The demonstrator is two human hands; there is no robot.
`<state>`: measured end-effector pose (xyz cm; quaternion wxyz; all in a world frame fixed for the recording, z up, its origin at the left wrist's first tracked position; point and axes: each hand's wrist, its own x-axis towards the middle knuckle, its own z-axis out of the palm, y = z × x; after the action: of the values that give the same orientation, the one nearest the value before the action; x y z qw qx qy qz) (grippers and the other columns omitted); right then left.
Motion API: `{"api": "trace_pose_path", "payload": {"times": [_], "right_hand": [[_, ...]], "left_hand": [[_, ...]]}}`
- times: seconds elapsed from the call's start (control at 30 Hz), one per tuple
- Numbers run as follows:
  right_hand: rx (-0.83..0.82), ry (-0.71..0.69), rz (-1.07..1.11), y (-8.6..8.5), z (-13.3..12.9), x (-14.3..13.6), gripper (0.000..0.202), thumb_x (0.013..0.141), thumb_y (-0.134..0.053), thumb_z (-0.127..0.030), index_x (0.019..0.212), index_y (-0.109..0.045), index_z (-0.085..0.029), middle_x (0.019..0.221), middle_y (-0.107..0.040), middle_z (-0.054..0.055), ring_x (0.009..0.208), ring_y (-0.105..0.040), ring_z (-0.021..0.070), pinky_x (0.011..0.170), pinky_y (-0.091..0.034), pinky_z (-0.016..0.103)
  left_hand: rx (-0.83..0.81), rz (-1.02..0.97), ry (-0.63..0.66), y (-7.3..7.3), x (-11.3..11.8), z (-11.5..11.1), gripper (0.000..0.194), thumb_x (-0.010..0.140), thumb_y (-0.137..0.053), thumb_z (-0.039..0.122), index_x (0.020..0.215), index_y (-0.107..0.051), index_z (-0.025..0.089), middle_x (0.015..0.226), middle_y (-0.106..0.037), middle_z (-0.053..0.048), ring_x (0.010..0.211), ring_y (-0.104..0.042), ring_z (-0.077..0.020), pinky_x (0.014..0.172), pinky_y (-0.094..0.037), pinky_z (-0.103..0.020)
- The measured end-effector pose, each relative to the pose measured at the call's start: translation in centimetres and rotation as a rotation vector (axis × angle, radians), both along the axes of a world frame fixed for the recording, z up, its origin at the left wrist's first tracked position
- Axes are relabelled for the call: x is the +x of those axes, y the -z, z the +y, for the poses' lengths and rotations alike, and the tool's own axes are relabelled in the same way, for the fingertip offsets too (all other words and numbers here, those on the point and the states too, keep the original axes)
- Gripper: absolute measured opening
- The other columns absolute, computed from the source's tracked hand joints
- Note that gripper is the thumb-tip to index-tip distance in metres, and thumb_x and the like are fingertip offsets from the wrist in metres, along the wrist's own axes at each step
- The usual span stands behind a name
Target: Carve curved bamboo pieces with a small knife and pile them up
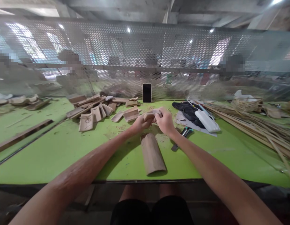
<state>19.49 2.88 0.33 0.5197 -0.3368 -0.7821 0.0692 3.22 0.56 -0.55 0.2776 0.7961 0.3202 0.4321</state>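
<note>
A curved piece of bamboo (154, 111) is held up over the green table between both hands. My left hand (144, 122) has its fingers closed round the near left end, while my right hand (166, 121) grips the other end. The fingers partly hide the piece. Just below the hands, a longer split bamboo section (153, 154) lies on the table with its rounded side up. Beside my right forearm is a utility knife (182, 138), lying flat and partly covered by the arm.
Several cut bamboo pieces (86, 121) are heaped at the back left. A phone (147, 93) stands upright against the perforated metal screen (126, 75). Right of it lie a dark cloth (188, 112), a white power strip (207, 120) and long bamboo strips (243, 125). People sit beyond the screen.
</note>
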Motion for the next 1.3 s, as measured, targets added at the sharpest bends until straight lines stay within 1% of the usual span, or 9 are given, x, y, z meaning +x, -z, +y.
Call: {"api": "trace_pose_path", "payload": {"times": [0.23, 0.4, 0.57, 0.8, 0.9, 1.0, 1.07, 1.23, 1.3], "right_hand": [[-0.050, -0.027, 0.067, 0.1, 0.1, 0.1, 0.015, 0.083, -0.045, -0.016, 0.082, -0.059, -0.021, 0.076, -0.056, 0.003, 0.076, -0.054, 0.0199, 0.078, -0.045, 0.033], [0.054, 0.002, -0.034, 0.1, -0.1, -0.1, 0.018, 0.083, -0.045, -0.014, 0.087, -0.062, -0.021, 0.087, -0.058, 0.007, 0.085, -0.056, 0.0217, 0.080, -0.046, 0.034], [0.095, -0.008, -0.147, -0.1, -1.3, -0.5, 0.022, 0.088, -0.044, -0.014, 0.095, -0.063, -0.021, 0.097, -0.058, 0.008, 0.087, -0.057, 0.0215, 0.076, -0.046, 0.032], [0.020, 0.125, -0.174, 0.3, -0.2, -0.1, 0.017, 0.083, -0.045, -0.010, 0.085, -0.059, -0.020, 0.088, -0.056, 0.008, 0.083, -0.055, 0.0231, 0.075, -0.043, 0.034], [0.022, 0.075, -0.149, 0.4, -0.4, -0.5, 0.015, 0.084, -0.045, -0.011, 0.085, -0.058, -0.020, 0.085, -0.055, 0.007, 0.081, -0.054, 0.0224, 0.076, -0.043, 0.033], [0.079, -0.032, -0.132, 0.3, -1.2, -1.0, 0.017, 0.088, -0.043, -0.012, 0.088, -0.057, -0.020, 0.090, -0.056, 0.008, 0.084, -0.054, 0.0207, 0.078, -0.044, 0.032], [0.097, -0.046, -0.113, 0.3, -1.2, -1.0, 0.016, 0.089, -0.043, -0.013, 0.087, -0.057, -0.021, 0.092, -0.055, 0.007, 0.084, -0.054, 0.0201, 0.079, -0.044, 0.031], [-0.057, 0.103, -0.019, 0.7, 0.5, -0.2, 0.011, 0.082, -0.052, -0.018, 0.072, -0.049, -0.023, 0.074, -0.053, 0.002, 0.073, -0.050, 0.0191, 0.071, -0.041, 0.031], [-0.141, 0.098, 0.007, 0.8, 0.9, -0.1, 0.009, 0.081, -0.055, -0.021, 0.073, -0.051, -0.022, 0.070, -0.055, 0.001, 0.070, -0.051, 0.0182, 0.067, -0.040, 0.031]], "left_hand": [[-0.008, -0.023, -0.009, 0.4, -0.1, 0.2, 0.022, 0.095, -0.048, 0.030, 0.092, -0.063, 0.014, 0.073, -0.055, -0.002, 0.065, -0.049, -0.0125, 0.060, -0.042, -0.025], [0.010, -0.045, -0.019, 0.8, -0.1, 0.2, 0.020, 0.095, -0.049, 0.031, 0.090, -0.059, 0.014, 0.073, -0.053, -0.001, 0.066, -0.049, -0.0122, 0.061, -0.043, -0.025], [-0.022, -0.065, -0.077, 1.2, -0.1, 0.5, 0.013, 0.090, -0.052, 0.027, 0.084, -0.053, 0.015, 0.076, -0.052, -0.001, 0.066, -0.048, -0.0111, 0.058, -0.041, -0.023], [-0.004, -0.054, 0.007, 0.8, 0.1, 0.9, 0.014, 0.091, -0.047, 0.024, 0.082, -0.055, 0.016, 0.069, -0.051, 0.000, 0.062, -0.047, -0.0107, 0.057, -0.039, -0.023], [-0.026, -0.075, -0.039, 1.3, -0.1, 1.1, 0.013, 0.087, -0.048, 0.023, 0.075, -0.050, 0.017, 0.067, -0.050, 0.002, 0.060, -0.044, -0.0095, 0.055, -0.037, -0.022], [-0.015, -0.101, -0.127, 1.8, -0.2, 1.1, 0.014, 0.080, -0.053, 0.020, 0.070, -0.043, 0.018, 0.068, -0.049, 0.002, 0.061, -0.042, -0.0091, 0.054, -0.035, -0.021], [0.003, -0.102, -0.137, 1.8, -0.1, 0.9, 0.014, 0.080, -0.054, 0.019, 0.071, -0.044, 0.018, 0.070, -0.050, 0.002, 0.063, -0.043, -0.0096, 0.055, -0.036, -0.021], [0.010, -0.095, -0.020, 0.8, 0.4, 0.1, 0.014, 0.091, -0.046, 0.021, 0.078, -0.052, 0.016, 0.075, -0.055, -0.001, 0.065, -0.048, -0.0109, 0.060, -0.041, -0.023], [0.015, -0.093, -0.009, 0.7, 0.4, 0.1, 0.015, 0.091, -0.046, 0.019, 0.078, -0.053, 0.016, 0.075, -0.056, -0.002, 0.066, -0.049, -0.0111, 0.063, -0.042, -0.023]]}}
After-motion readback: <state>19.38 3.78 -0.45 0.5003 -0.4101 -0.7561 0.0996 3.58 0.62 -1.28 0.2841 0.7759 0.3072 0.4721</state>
